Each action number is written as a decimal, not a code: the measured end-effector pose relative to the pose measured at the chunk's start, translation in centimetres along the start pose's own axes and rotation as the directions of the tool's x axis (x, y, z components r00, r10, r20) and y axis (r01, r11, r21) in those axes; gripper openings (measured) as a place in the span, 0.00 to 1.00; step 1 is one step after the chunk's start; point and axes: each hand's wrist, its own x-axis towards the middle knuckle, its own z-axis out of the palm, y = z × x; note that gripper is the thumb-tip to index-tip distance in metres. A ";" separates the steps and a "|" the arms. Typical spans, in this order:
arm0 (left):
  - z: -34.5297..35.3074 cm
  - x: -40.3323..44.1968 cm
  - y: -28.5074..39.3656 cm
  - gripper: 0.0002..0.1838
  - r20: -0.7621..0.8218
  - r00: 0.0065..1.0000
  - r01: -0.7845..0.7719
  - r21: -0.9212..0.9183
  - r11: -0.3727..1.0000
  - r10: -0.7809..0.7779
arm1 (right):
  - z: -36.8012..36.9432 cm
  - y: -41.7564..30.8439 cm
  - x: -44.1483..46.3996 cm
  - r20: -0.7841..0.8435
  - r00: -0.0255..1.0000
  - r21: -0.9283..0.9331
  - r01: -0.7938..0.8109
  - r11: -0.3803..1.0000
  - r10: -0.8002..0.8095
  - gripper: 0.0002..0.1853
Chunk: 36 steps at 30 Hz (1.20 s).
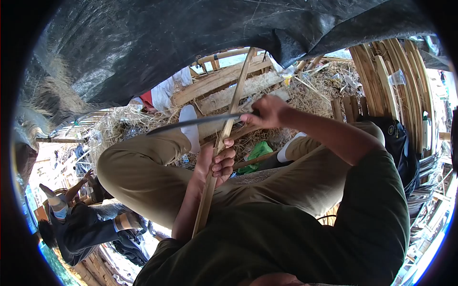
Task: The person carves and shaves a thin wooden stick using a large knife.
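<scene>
My left hand (217,163) is wrapped around a long, pale strip of wood or bamboo (239,88). The strip slants from my chest up and away between my bent legs. In my right hand (268,112) is a long knife (191,124), its dark blade pointing left. Most of its handle is hidden by my fingers. The blade lies across the strip a little beyond my left hand; whether it cuts in cannot be seen.
Wooden boards (222,81) and straw (315,93) lie in front of me. Dark plastic sheeting (167,43) hangs overhead. Upright planks (400,86) and a black bag (393,138) are at the right, a green plastic bag (257,155) between my legs. Another person (81,233) sits at left.
</scene>
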 end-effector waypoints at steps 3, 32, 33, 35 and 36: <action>0.6 -0.6 -0.4 0.15 0.004 1.000 0.022 -0.014 1.000 -0.022 | -0.9 5.7 3.6 -0.061 0.956 -0.004 -0.288 0.958 0.287 0.51; 2.0 -1.4 -1.3 0.15 -0.424 0.881 0.077 0.563 0.823 0.208 | -0.4 6.2 2.7 -0.024 0.991 -0.119 -0.130 0.984 0.128 0.48; 2.2 -1.6 -1.2 0.15 -0.435 0.875 0.085 0.569 0.818 0.212 | -0.8 7.9 3.6 -0.079 0.947 -0.056 -0.316 0.947 0.311 0.48; 2.3 -1.7 -1.3 0.16 -0.439 0.865 0.085 0.605 0.792 0.242 | -1.2 11.0 4.4 -0.087 0.891 0.111 -0.436 0.893 0.446 0.49; 2.3 -1.7 -1.5 0.16 -0.433 0.861 0.080 0.632 0.771 0.266 | -0.9 11.9 4.5 -0.106 0.885 0.151 -0.437 0.887 0.454 0.49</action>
